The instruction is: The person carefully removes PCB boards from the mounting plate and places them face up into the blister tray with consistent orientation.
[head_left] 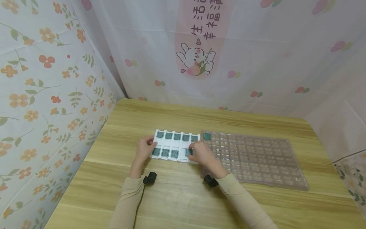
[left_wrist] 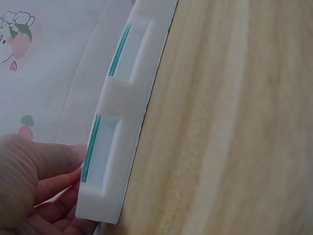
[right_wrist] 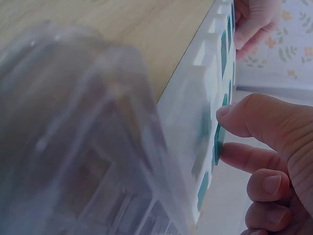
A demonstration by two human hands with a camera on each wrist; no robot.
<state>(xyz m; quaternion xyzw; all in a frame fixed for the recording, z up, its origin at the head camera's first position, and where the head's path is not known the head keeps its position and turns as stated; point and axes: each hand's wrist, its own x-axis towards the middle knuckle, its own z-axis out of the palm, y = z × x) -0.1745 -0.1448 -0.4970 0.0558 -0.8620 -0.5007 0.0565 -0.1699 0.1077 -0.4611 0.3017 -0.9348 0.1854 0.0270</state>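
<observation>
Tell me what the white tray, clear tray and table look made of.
White tray: probably moulded plastic, matte, judging by its soft, rounded edges.
Clear tray: likely thin plastic, glossy; see-through with bright glints.
Table: wood or wood-look laminate, low sheen; grain streaks don't settle which.

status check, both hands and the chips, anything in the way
Left hand gripping white tray at its left end. Right hand pinching one green chip at the near row. Clear tray alongside, nothing visibly in the way.
</observation>
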